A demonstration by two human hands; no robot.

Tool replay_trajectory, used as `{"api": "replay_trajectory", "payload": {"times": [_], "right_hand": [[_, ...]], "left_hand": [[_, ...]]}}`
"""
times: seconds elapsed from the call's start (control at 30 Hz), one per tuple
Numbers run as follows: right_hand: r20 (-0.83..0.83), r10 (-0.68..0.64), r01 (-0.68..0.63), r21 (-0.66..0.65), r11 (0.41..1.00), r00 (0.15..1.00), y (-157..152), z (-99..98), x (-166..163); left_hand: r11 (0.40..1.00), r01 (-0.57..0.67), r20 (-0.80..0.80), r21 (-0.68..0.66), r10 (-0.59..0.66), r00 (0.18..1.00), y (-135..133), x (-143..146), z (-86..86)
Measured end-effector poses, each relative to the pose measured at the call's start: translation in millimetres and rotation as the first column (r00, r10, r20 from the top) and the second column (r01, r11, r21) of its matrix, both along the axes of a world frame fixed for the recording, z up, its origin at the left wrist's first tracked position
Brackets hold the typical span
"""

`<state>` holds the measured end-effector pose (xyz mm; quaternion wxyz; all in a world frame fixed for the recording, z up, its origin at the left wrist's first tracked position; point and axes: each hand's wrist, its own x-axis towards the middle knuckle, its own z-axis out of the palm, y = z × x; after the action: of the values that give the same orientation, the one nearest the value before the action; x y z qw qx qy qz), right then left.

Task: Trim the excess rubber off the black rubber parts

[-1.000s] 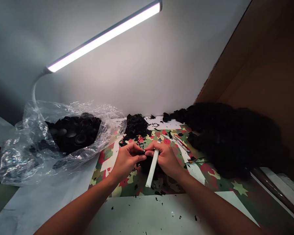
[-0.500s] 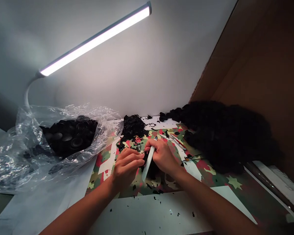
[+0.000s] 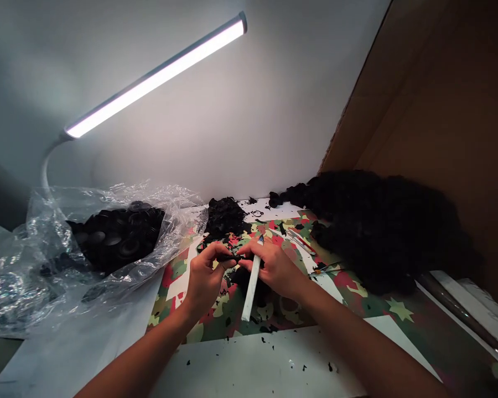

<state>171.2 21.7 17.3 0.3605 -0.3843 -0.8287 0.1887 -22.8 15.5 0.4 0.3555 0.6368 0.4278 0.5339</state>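
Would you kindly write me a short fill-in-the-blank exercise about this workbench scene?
The tool in the right hand has a ___ handle.
The left hand pinches a small piece coloured ___.
The clear plastic bag of round parts lies to the person's ___.
The lamp overhead is switched ___.
Missing words: white, black, left, on.

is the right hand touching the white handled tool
Touching. The head view shows the right hand wrapped around the white-handled tool, whose handle juts out below the hand; the left hand pinches a small black piece.
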Motion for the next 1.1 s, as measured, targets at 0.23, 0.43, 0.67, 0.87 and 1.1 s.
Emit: {"api": "replay_trajectory", "payload": {"times": [0.23,0.43,0.67,0.87,1.1], "right_hand": [[0.114,-0.116,0.085,0.25,0.964,0.987,-3.6,-2.1,-3.1],[0.119,-0.143,0.133,0.086,0.987,0.983,-5.3,0.3,-11.3],[0.033,-0.315,0.317,-0.132,0.939,0.948,17.0,-2.9,8.0],[0.021,-0.215,0.215,-0.197,0.957,0.976,22.0,-5.2,16.8],[-0.226,-0.2,0.139,-0.261,0.955,0.953,-7.5,8.6,-4.2]], "left_hand": [[0.987,-0.025,-0.238,0.162,0.064,0.969,-0.8,0.1,1.7],[0.844,0.145,-0.427,0.517,0.107,0.898,3.2,-2.5,-5.2],[0.744,0.258,-0.282,0.616,-0.097,0.954,-12.7,-1.4,11.5],[0.982,0.189,0.297,-0.002,-0.18,0.938,-4.6,0.4,15.3],[0.963,0.221,0.451,-0.153,-0.131,0.883,3.7,-2.2,7.6]]}}
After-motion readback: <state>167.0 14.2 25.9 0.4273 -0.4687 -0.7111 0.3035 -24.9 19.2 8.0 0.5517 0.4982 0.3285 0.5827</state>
